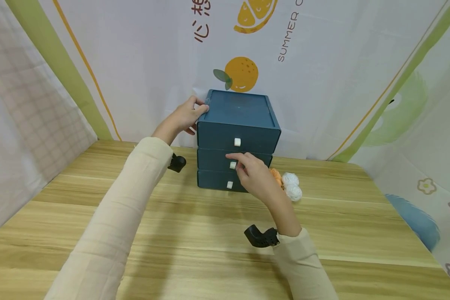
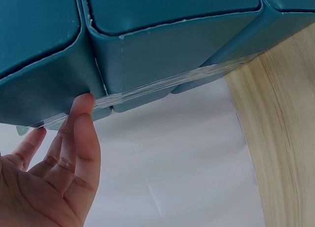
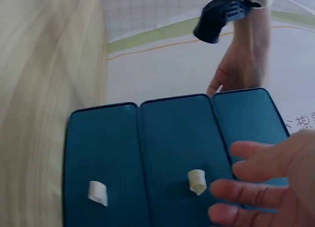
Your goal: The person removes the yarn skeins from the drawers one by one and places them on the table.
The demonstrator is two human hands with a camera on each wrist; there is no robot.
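Note:
A dark blue cabinet (image 1: 240,110) with three stacked drawers stands at the back of the table. Each drawer front has a small white pull tab, the middle one (image 1: 233,165) close by my right hand (image 1: 256,177). That hand's fingers are spread before the middle drawer, holding nothing; in the right wrist view they hover beside the middle tab (image 3: 197,181) and hide the top one. My left hand (image 1: 183,116) rests against the cabinet's upper left edge. In the left wrist view, its fairly straight fingertips touch the blue side wall (image 2: 167,59), near a strip of clear tape (image 2: 162,86).
Right of the cabinet lie white balls (image 1: 291,187) that look like yarn and an orange one (image 1: 276,176), partly hidden by my right hand. The wooden table (image 1: 195,250) spreads in front. A printed curtain (image 1: 142,62) hangs right behind the cabinet.

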